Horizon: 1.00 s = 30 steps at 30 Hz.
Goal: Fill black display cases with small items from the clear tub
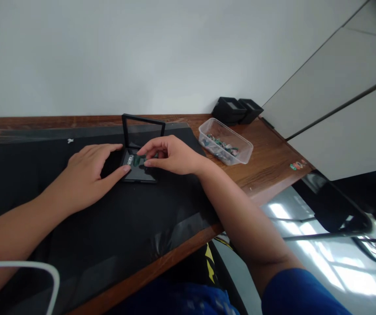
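Note:
A shallow black frame-like case [139,176] lies on the black mat with its hinged lid [144,117] raised at the back. Spread along the case's left side is my left hand [88,173], thumb tip at the near left edge and fingertips by the hinge corner. Over the case's base hovers my right hand [171,155], fingers curled and thumb drawn toward them; whatever sits between the tips is too small to make out. Beside the left thumb, a small shiny clear piece [130,159] lies in the case. A dark green patch [137,160] shows close to the right fingertips.
A clear plastic tub [245,153] with several small green and pale pieces stands right of the mat. Black boxes [230,109] sit behind it against the wall. A white scrap [70,141] lies at the back left. A white cable [52,271] crosses the lower left.

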Available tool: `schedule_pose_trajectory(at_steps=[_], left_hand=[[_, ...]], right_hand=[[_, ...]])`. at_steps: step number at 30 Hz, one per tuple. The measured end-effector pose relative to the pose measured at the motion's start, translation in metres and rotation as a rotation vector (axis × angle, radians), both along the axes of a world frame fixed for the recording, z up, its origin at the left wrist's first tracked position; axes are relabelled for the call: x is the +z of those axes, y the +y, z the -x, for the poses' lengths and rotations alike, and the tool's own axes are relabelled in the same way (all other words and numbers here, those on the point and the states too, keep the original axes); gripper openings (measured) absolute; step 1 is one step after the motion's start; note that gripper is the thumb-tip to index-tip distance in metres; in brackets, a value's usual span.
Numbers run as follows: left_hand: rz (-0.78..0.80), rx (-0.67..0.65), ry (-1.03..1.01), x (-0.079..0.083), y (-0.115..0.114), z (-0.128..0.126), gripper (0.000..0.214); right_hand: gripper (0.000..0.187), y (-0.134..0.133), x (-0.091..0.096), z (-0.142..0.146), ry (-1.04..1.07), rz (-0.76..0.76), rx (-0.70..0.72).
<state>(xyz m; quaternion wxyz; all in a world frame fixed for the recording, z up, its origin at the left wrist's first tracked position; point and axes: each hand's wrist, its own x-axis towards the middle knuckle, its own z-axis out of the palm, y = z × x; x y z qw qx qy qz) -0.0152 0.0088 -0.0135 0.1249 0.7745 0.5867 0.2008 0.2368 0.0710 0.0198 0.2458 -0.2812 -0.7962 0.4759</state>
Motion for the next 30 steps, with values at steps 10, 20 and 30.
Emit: schedule_pose_trajectory(at_steps=[10,20,30], left_hand=[[-0.003,-0.020,0.007,0.002,-0.001,-0.003,0.070],[0.006,-0.015,0.020,0.004,-0.002,-0.004,0.070],[-0.040,-0.067,-0.001,-0.001,0.000,-0.001,0.061]], right_hand=[[0.039,-0.007,0.005,0.001,-0.249,-0.182,-0.204],[0.046,-0.019,0.014,0.007,-0.368,-0.302,-0.276],[0.032,-0.023,0.016,0.009,-0.429,-0.410,-0.184]])
